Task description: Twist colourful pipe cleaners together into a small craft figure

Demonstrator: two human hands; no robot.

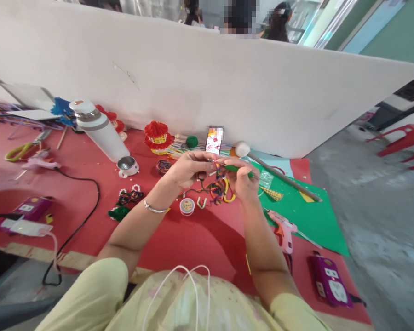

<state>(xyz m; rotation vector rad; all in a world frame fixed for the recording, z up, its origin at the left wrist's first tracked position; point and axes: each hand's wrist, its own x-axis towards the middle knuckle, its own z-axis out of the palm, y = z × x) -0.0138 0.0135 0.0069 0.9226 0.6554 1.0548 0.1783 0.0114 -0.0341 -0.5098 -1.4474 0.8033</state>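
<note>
My right hand [245,179] is closed around the green handle of a crochet hook [235,169], whose thin tip points left toward my other hand. My left hand [192,169] pinches multicoloured yarn [218,171] close to that tip. Loose dark, multicoloured strands hang below my fingers and gather in a small tangle [216,189] above the table. Yellow scissor handles [229,192] show just behind the tangle. A small round tub [186,206] stands below my left wrist. Fingers partly hide the exact meeting of hook and yarn.
A phone [214,140] leans on the white partition [193,78]. Leftward stand a white bottle [101,135], a metal cup [127,166] and a red crafted piece [158,135]. On the right lie a pink glue gun [283,228], a stick [286,178] and a purple power strip [331,282].
</note>
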